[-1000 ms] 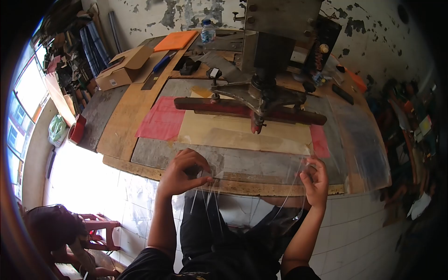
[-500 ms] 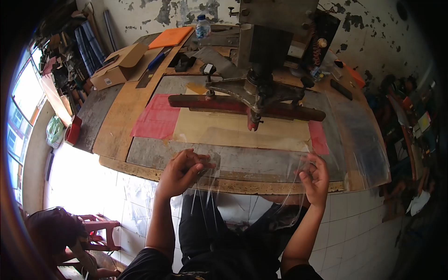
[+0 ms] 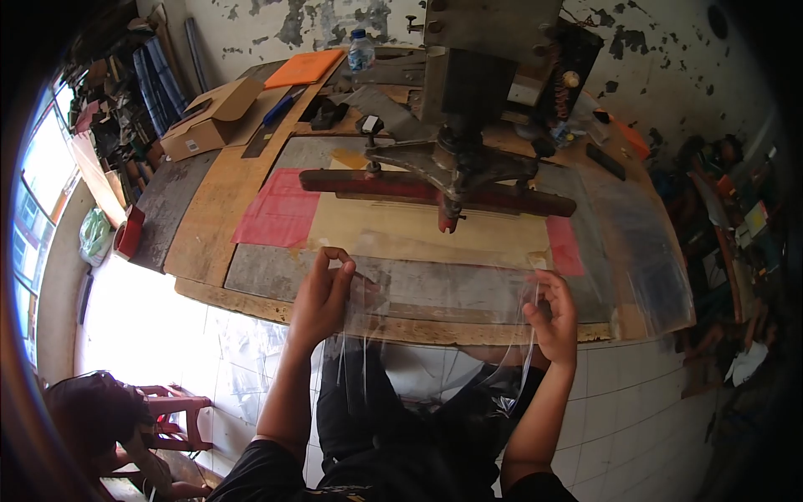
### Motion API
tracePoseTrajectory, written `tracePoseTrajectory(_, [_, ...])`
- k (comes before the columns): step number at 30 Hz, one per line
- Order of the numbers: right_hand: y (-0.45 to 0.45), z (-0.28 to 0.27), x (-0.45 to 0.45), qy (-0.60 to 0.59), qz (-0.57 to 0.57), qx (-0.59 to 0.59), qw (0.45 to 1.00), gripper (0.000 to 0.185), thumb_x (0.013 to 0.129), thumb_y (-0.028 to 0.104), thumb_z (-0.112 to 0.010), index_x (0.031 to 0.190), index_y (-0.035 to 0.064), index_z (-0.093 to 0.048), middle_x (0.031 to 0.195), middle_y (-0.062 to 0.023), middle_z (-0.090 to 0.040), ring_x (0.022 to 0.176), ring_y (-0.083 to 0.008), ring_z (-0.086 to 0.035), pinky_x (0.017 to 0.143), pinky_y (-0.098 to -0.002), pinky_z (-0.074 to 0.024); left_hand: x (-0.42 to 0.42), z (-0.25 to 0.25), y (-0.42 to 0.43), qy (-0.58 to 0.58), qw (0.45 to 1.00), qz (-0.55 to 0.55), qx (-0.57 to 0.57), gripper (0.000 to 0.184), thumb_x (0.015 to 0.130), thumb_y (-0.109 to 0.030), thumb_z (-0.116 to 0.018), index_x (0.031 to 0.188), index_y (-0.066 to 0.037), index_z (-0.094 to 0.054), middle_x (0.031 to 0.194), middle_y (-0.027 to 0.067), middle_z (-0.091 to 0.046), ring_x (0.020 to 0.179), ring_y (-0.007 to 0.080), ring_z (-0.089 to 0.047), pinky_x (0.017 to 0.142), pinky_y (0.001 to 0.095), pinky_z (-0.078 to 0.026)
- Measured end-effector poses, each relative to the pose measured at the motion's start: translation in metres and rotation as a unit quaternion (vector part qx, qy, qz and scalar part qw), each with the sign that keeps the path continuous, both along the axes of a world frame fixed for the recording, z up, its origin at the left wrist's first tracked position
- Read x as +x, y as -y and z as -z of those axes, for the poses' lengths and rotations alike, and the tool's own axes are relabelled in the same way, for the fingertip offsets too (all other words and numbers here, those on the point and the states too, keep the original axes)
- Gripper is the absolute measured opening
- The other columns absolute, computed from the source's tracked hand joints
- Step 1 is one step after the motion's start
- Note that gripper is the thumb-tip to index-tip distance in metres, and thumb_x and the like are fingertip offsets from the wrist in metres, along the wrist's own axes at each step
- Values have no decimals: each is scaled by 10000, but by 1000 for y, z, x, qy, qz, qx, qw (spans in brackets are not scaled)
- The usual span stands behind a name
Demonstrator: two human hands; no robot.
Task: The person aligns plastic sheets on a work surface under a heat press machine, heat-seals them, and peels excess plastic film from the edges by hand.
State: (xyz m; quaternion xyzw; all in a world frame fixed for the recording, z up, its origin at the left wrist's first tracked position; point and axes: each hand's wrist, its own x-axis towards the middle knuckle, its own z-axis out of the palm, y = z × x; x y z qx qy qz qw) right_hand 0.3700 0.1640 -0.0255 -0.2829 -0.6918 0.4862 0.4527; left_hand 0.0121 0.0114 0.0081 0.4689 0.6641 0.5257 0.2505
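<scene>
A clear plastic sheet [image 3: 363,322] hangs in thin folds between my two hands, over the near edge of the table. My left hand [image 3: 322,291] pinches its left side between thumb and fingers. At the other side, my right hand [image 3: 552,316] grips the sheet with curled fingers. Beyond the hands, a heat press head [image 3: 452,171] with a long dark red bar [image 3: 376,184] stands over a beige sheet [image 3: 401,238]. Pink pieces [image 3: 272,209] flank the beige sheet on the grey plate [image 3: 268,272]. The sheet's transparency makes its outline hard to follow.
A cardboard box [image 3: 205,121], an orange folder [image 3: 304,67] and a water bottle [image 3: 360,52] sit at the table's back left. Stacked clear plastic sheets [image 3: 657,272] lie at the right. Another person [image 3: 109,427] is low at the left, near a red stool [image 3: 176,410].
My left hand has risen slightly and its thumb and index finger are now closer together. My right hand has shifted a little left. The plastic sheet has moved with them.
</scene>
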Motion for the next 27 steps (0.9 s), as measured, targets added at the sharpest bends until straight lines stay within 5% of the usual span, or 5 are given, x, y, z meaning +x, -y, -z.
tracePoseTrajectory(7, [0,-18,-11,119,89,190,970,501,959,265,-793,1384,50,-636,1436,-117,-645,1399,-285,-550,1135,-425,-425,2,25,-13,67,997,-7,38,169,1122,-194,-567,1158,-54,-481,815,69,-775,587,53,-431,589,262,-405])
tracePoseTrajectory(13, [-7,-20,-13,137,54,170,974,419,999,246,-752,1345,29,-662,1387,-137,-681,1401,-291,-564,1178,-433,-405,0,22,-10,75,994,41,68,170,1110,-158,-586,1207,-63,-484,881,106,-800,765,68,-655,720,245,-486])
tracePoseTrajectory(15, [-10,-23,-14,145,49,151,977,398,1006,243,-746,1324,17,-669,1367,-145,-690,1375,-286,-585,1165,-416,-417,-4,27,-8,180,976,107,65,156,1100,-134,-602,1199,-39,-527,932,131,-807,909,120,-734,841,266,-529])
tracePoseTrajectory(22, [-19,-15,-15,136,32,81,987,341,1011,258,-748,1214,-9,-688,1224,-122,-738,1202,-235,-669,1077,-352,-465,-9,38,-9,163,978,83,101,136,1091,-130,-621,1071,2,-600,963,137,-800,1037,163,-754,944,293,-554])
tracePoseTrajectory(27, [-14,-18,-20,152,19,91,984,274,1015,248,-743,1136,5,-702,1131,-93,-747,1116,-210,-681,1024,-343,-485,-2,21,-8,130,989,14,75,141,1129,-193,-560,1124,-56,-525,954,101,-806,629,54,-587,596,239,-453])
